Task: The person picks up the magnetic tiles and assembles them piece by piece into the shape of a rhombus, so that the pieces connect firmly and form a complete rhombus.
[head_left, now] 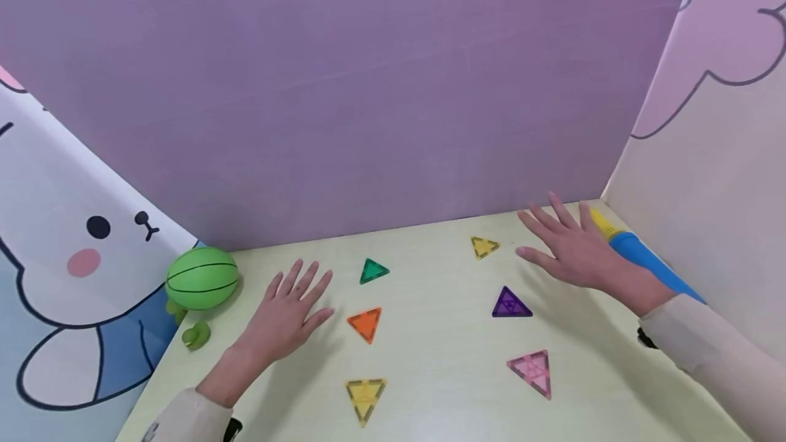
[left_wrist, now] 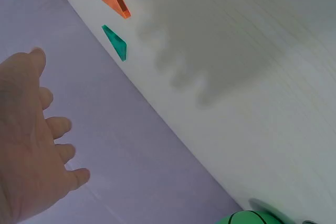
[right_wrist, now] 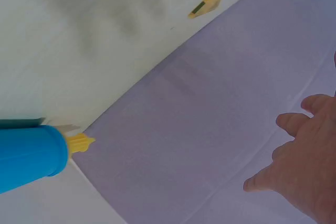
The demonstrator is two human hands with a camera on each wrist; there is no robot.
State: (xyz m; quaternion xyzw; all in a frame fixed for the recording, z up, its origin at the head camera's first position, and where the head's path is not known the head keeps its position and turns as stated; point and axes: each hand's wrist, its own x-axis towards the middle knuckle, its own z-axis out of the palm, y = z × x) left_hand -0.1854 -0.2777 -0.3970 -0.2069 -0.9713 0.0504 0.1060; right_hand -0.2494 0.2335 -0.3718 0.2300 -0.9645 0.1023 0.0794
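Observation:
My left hand (head_left: 285, 319) hovers above the table with its fingers spread, holding nothing, and its shadow falls on the tabletop. Closest to it are a green triangle tile (head_left: 373, 271) and an orange triangle tile (head_left: 366, 325). A yellow triangle tile (head_left: 365, 400) lies nearer the front edge. On the other side, my right hand (head_left: 574, 251) is also raised and spread, with nothing in it. Near it lie a small yellow triangle tile (head_left: 484, 246) at the back and a purple triangle tile (head_left: 511, 303). A pink triangle tile (head_left: 533, 372) lies farther forward.
A green striped ball (head_left: 202, 278) sits at the table's back left, with a small green toy (head_left: 196, 336) in front of it. Along the right wall lies a blue tube with a yellow tip (head_left: 653, 261). A purple panel (head_left: 381, 101) closes off the back.

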